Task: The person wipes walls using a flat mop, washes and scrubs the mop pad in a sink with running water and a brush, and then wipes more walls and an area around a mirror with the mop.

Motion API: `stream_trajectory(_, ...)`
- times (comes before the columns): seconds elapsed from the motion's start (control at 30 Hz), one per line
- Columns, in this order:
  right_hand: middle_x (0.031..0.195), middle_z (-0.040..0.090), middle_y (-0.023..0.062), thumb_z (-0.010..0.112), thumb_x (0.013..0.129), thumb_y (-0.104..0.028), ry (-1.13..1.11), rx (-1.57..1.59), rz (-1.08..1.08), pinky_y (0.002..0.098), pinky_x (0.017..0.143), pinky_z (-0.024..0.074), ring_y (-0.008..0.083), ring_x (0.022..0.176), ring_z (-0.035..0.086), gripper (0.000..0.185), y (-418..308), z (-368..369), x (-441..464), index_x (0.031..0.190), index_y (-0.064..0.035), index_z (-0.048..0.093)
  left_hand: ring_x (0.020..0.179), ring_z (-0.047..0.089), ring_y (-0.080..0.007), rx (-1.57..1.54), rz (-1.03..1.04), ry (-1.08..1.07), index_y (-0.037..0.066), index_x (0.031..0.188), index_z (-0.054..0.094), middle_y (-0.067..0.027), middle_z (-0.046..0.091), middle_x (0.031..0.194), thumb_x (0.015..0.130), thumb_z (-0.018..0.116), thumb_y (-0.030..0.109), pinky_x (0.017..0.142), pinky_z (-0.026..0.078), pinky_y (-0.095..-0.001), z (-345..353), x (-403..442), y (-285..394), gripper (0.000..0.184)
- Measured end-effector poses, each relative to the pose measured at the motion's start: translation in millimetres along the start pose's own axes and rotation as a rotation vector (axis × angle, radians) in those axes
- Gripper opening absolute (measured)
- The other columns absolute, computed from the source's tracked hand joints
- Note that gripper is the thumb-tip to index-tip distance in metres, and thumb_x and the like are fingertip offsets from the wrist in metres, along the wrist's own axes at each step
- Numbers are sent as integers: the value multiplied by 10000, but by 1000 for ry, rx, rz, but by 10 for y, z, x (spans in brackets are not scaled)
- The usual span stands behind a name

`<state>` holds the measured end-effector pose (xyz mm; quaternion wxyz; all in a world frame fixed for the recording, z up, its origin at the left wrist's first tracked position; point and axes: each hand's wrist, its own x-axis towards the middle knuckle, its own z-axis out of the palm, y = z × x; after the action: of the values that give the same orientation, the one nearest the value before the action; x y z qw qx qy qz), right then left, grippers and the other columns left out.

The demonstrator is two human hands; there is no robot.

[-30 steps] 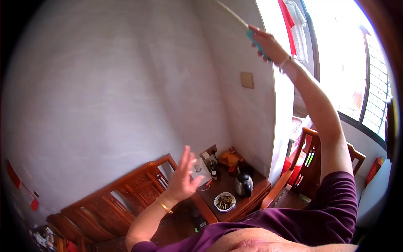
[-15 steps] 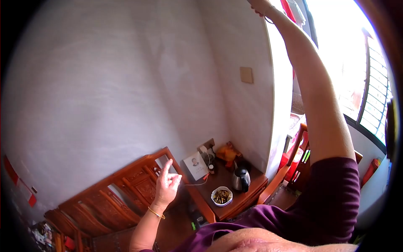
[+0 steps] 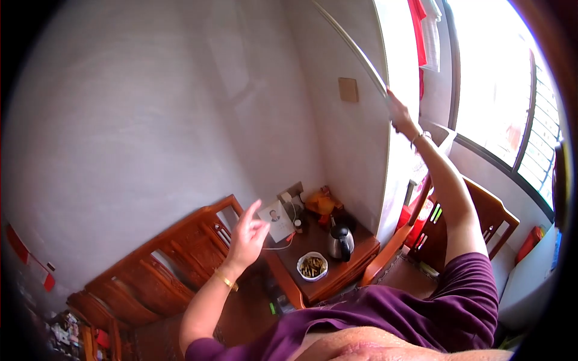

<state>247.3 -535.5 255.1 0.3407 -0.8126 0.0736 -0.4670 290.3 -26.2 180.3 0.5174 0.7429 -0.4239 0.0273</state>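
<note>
Up at the right, my right hand (image 3: 402,115) grips the lower end of a long, thin, pale pole (image 3: 355,48). The pole slants up and left past the wall corner, and its far end is cut off by the frame's top edge. My left hand (image 3: 245,239) is raised over the wooden bench (image 3: 171,256) with the index finger stretched out and the other fingers partly curled. It holds nothing. Behind its fingertips stands a white box or card with a portrait (image 3: 278,224).
A dark wooden side table (image 3: 352,268) carries a steel kettle (image 3: 341,242), a bowl (image 3: 313,266) of small brownish pieces, and an orange bag (image 3: 322,201). To the right are a wooden chair (image 3: 478,213) and a barred window (image 3: 490,90). A square plate (image 3: 348,89) sits on the wall.
My right hand has come down from the top edge, bringing the pole into view. My left hand has risen slightly and moved right. The view has shifted a little.
</note>
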Motion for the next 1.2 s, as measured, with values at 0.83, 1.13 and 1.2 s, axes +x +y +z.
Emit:
stream_trajectory(0.83,744,527,47,457,903,-264,-408,243,835,271,691,437,104,689,504,476,32,-449,-4982,1356,-135,391,437,558,-194,-328,-367,324,-37,1176,304,-191,543,773,807,453,48,398,490,-299,2834,1831,-223,406)
stream_trajectory(1.13,854,594,167,445,915,-355,-514,182,1079,359,726,468,288,767,595,493,317,-674,-6084,1373,-203,341,468,582,-226,-301,-644,196,-28,1305,183,-230,561,822,843,447,25,427,513,-289,3484,1053,-796,535)
stream_trajectory(1.2,1006,586,204,449,917,-315,-520,148,1095,372,812,463,333,946,587,488,334,-716,-6211,1377,-201,328,451,577,-226,-316,-654,185,-29,1307,175,-223,563,792,841,450,24,409,507,-291,3576,961,-860,544)
